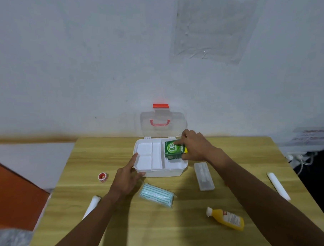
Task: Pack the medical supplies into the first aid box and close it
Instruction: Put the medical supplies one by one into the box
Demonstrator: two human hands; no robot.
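The white first aid box (159, 171) stands open at the table's far middle, its clear lid (164, 122) with a red handle leaning back against the wall. A white divided tray fills its left part. My right hand (194, 145) holds a green medicine carton (172, 150) over the box's right compartment. My left hand (127, 177) rests against the box's left front corner, fingers spread. On the table lie a pack of face masks (157, 195), a yellow bottle (226, 218), a clear slim case (204, 176), a red tape roll (102, 177) and two white rolls (91, 207) (278, 185).
The wooden table (125, 232) stands against a white wall. An orange surface (14, 194) lies beyond its left edge. To the right are cables and a power strip (298, 157) on a dark floor.
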